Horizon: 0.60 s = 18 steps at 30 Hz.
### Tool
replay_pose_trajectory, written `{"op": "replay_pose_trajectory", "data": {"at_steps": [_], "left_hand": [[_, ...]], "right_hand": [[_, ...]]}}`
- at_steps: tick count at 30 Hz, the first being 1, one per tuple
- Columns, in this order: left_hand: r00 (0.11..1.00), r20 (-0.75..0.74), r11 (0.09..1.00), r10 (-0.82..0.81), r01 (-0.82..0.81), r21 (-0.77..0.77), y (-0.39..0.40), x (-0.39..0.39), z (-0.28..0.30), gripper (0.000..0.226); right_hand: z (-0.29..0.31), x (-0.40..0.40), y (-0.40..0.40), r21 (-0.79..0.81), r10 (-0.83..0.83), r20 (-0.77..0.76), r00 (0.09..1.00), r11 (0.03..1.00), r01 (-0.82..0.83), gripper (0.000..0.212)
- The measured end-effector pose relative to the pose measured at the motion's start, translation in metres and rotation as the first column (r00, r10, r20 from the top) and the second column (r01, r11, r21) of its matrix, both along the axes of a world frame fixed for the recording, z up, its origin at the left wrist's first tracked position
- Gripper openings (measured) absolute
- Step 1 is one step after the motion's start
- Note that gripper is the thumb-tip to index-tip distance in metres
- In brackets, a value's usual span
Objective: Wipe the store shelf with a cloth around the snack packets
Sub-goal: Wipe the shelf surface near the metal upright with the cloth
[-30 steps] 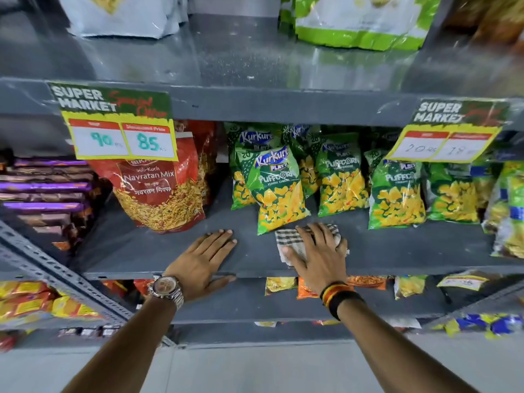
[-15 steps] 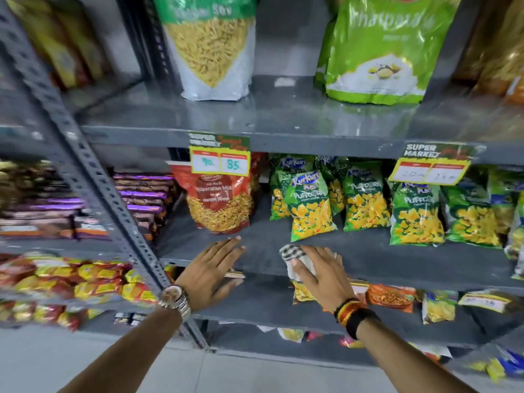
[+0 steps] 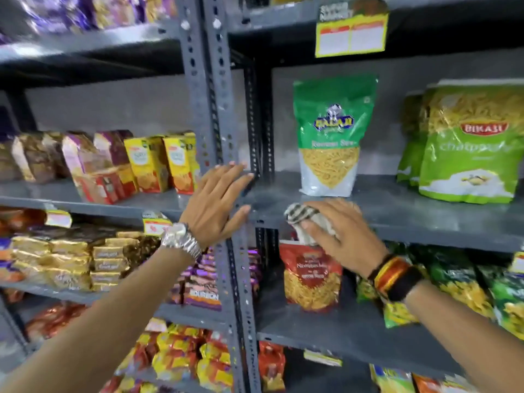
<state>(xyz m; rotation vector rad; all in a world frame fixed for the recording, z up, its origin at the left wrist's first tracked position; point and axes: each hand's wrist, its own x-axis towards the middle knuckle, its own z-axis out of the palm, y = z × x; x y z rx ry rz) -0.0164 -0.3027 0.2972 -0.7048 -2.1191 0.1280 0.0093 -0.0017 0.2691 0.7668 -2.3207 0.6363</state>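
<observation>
My right hand (image 3: 337, 228) grips a checked cloth (image 3: 303, 215) at the front edge of a grey metal shelf (image 3: 411, 214). Just behind it stands a green and white Balaji snack packet (image 3: 331, 137). Further right on the same shelf are light green Bikaji packets (image 3: 470, 143). My left hand (image 3: 215, 199) lies flat with fingers spread against the perforated upright post (image 3: 209, 109), at the shelf's left end. A red Navratan Mix packet (image 3: 312, 276) stands on the shelf below, under the cloth.
Left of the post, another rack holds yellow and purple biscuit boxes (image 3: 158, 163) and gold packets (image 3: 71, 259). Green Puffcorn packets (image 3: 465, 285) fill the lower right shelf. A yellow price tag (image 3: 351, 29) hangs from the shelf above.
The view has swung upward. Both hands have risen from the Puffcorn shelf to the shelf above; the right still holds the cloth, the left now rests on the upright post.
</observation>
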Motion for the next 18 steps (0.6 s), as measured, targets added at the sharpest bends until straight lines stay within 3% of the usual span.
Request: {"op": "replay_pose_trajectory", "data": {"at_steps": [3, 7, 9, 14, 18], "left_hand": [[0.996, -0.095, 0.992, -0.004, -0.008, -0.129, -0.015, -0.03, 0.057, 0.06], [0.984, -0.18, 0.971, 0.008, -0.05, -0.232, -0.016, -0.067, 0.099, 0.066], [0.974, -0.226, 0.964, 0.032, -0.09, -0.251, -0.016, -0.082, 0.102, 0.07], [0.951, -0.307, 0.964, 0.038, -0.116, -0.239, -0.018, -0.1, 0.093, 0.073], [0.947, -0.322, 0.967, 0.022, -0.101, -0.234, -0.019, -0.106, 0.091, 0.074]], "right_hand": [[0.04, -0.043, -0.03, 0.025, -0.084, -0.022, 0.996, 0.996, 0.085, 0.047], [0.07, -0.107, -0.061, 0.099, -0.229, 0.059, 0.972, 0.97, 0.223, 0.059], [0.078, -0.133, -0.076, 0.162, -0.25, 0.041, 0.967, 0.957, 0.24, 0.064], [0.081, -0.183, -0.111, 0.292, -0.224, 0.025, 0.974, 0.934, 0.207, 0.048], [0.078, -0.224, -0.124, 0.306, -0.234, 0.063, 0.97, 0.93, 0.204, 0.043]]}}
